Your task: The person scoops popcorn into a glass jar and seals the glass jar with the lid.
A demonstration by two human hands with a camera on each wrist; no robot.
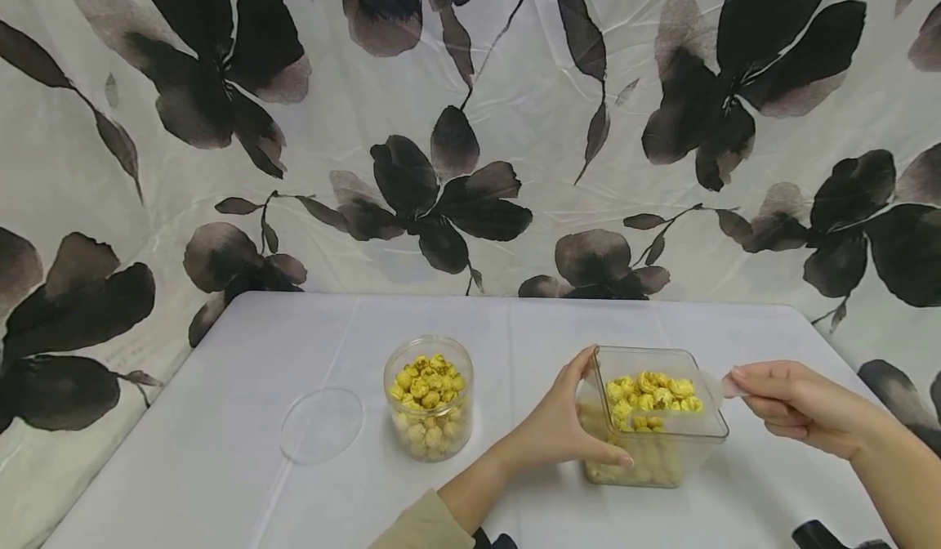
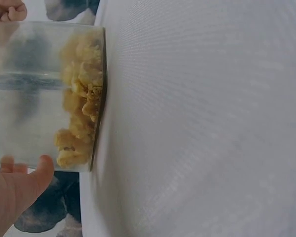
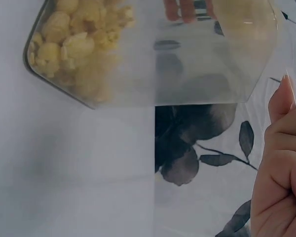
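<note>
Scoop (image 1: 665,406) handle points right, pinched in right hand (image 1: 797,408)'s grip; left hand (image 1: 562,426) clasps square container (image 1: 662,459).

Soft, even light falls from above on the white-clothed tabletop (image 1: 257,467), leaving only faint shadows in the sharp head view. Both wrist views are blurred at close range: the clear square plastic container of yellow popcorn (image 3: 153,49) smears, with pale reflections on its walls.
</note>
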